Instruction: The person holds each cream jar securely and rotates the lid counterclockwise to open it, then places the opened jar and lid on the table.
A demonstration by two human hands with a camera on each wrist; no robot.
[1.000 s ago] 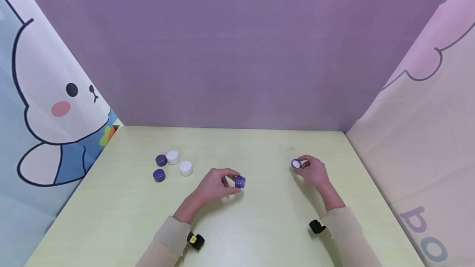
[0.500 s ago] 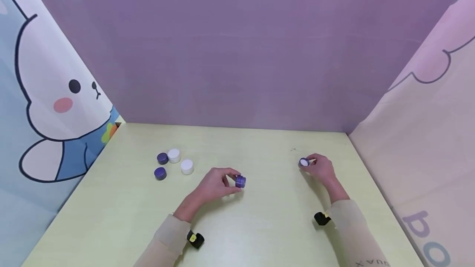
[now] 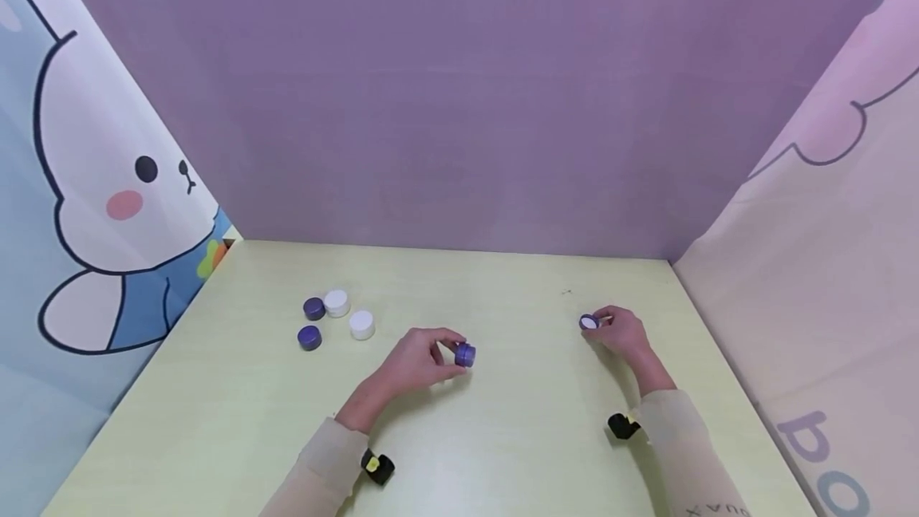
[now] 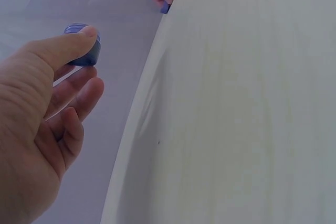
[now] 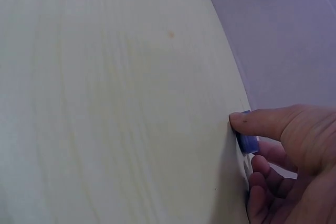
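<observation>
- Pinching a small purple jar [image 3: 465,355] between thumb and fingers, the left hand [image 3: 416,359] lay a little below the centre of the head view, with a gap between its digits only as wide as the jar.
- In the left wrist view, at upper left, that jar showed ridges near its top edge; the other fingers were loosely bent below it.
- The right hand [image 3: 623,333], in the lower right of the head view, gripped a purple cap [image 3: 589,322] between thumb and fingers, its white inner face toward the camera.
- Jar and cap were well apart, the cap farther right and slightly higher in the frame.
- At lower left on the pale desk [image 3: 517,429] were two round purple pieces [image 3: 309,337] and two round white pieces [image 3: 362,325], too small to tell whether caps or capped jars; the upper purple and upper white ones were side by side.
- A purple backdrop [image 3: 459,102] filled the upper middle, with a rabbit-print cloth [image 3: 93,238] at left.
</observation>
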